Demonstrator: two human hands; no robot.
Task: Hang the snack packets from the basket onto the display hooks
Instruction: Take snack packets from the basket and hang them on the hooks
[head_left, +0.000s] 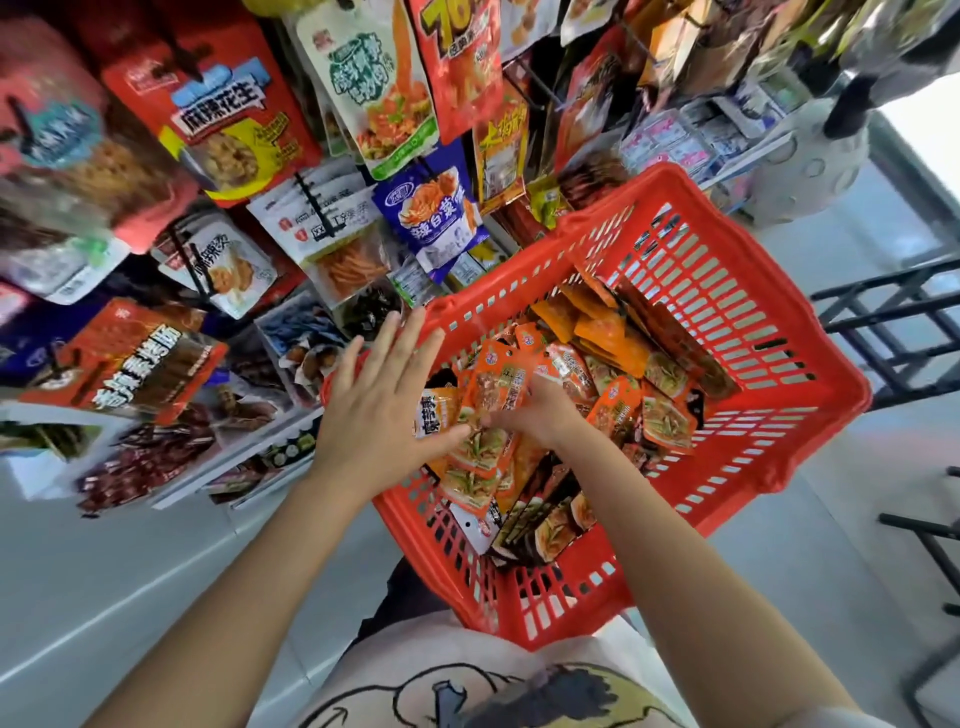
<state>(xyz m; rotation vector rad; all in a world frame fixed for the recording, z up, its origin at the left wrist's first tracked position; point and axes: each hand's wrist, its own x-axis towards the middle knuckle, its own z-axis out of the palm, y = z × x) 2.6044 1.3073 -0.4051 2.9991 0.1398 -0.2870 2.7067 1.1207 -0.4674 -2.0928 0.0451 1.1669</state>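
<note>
Sensibly, her right hand (524, 410) pinched orange packets (493, 384) in the red basket (779, 322); left hand (379, 400), flat-fingered, should steady them.

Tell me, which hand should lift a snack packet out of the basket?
The right hand: its fingers already curl round orange packets inside the red basket. The left hand is open and flat at the basket's edge.

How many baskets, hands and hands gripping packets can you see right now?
Baskets: 1, the red basket
Hands: 2, the left hand flat over the rim, the right hand inside
Hands gripping orange packets: 1, the right
Total of baskets and hands: 3
</note>
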